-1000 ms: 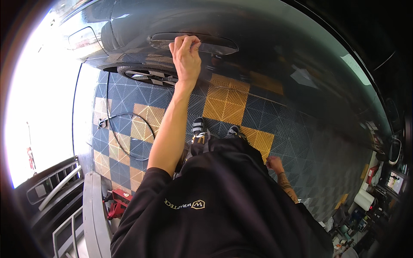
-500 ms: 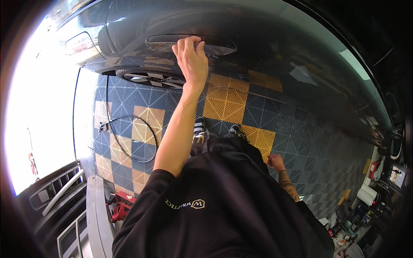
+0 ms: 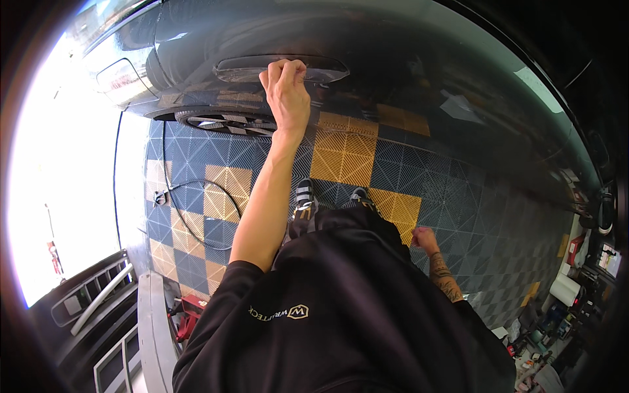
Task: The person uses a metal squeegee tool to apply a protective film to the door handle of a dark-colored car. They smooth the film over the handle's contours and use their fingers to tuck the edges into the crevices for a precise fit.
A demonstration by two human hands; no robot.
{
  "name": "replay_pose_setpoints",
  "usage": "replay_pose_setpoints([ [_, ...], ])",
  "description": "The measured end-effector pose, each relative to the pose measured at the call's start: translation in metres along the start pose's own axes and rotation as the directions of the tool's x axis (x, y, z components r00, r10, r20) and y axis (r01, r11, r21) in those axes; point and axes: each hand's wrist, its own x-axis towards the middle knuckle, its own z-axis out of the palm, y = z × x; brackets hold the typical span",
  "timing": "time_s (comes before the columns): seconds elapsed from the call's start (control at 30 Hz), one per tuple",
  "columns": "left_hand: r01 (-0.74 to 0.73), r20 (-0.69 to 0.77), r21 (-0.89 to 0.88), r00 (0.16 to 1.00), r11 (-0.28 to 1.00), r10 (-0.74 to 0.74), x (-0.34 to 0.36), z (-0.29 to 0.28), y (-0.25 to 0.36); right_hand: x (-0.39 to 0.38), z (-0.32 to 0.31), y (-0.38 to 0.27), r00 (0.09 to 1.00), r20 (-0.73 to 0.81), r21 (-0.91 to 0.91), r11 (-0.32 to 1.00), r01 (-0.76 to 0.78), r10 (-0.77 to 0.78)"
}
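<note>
My left hand (image 3: 286,101) reaches up to the glossy dark car body (image 3: 419,59), its fingers curled and pinched together in front of a long oval door handle (image 3: 239,68). The hand covers the handle's middle. Whatever lies between the fingertips, if anything, is too small or hidden to make out. Low at my right side hangs my right hand (image 3: 424,240), closed into a fist away from the car. Its palm is turned out of sight, so any held thing is hidden.
A car wheel (image 3: 226,122) stands at the left below the body. Over the blue and yellow floor tiles (image 3: 344,154) loops a black hose (image 3: 196,236). Dark panels (image 3: 85,314) lean at lower left by a red object (image 3: 190,314). Assorted supplies (image 3: 544,327) lie at lower right.
The view has shifted slightly, moving the car and handle a little left in the picture. My left hand stays at the handle, marginally lower; my right fist keeps its shape.
</note>
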Motion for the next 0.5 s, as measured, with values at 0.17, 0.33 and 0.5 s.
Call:
replay_pose_setpoints([
  [0.17, 0.034, -0.084, 0.012, 0.996, 0.999, -0.033, 0.001, 0.007, 0.009, -0.001, 0.001, 0.000, 1.000, 0.003, -0.024, 1.000, -0.008, 0.008],
  [0.33, -0.036, 0.011, 0.021, 0.999, 0.999, 0.036, -0.004, 0.005, 0.007, -0.004, 0.000, -0.001, 0.999, 0.034, -0.015, 1.000, 0.011, -0.011],
  [0.5, -0.017, -0.058, -0.017, 0.998, 1.000, 0.016, -0.002, 0.012, 0.013, -0.002, 0.000, 0.007, 0.999, 0.029, -0.021, 1.000, -0.023, 0.024],
])
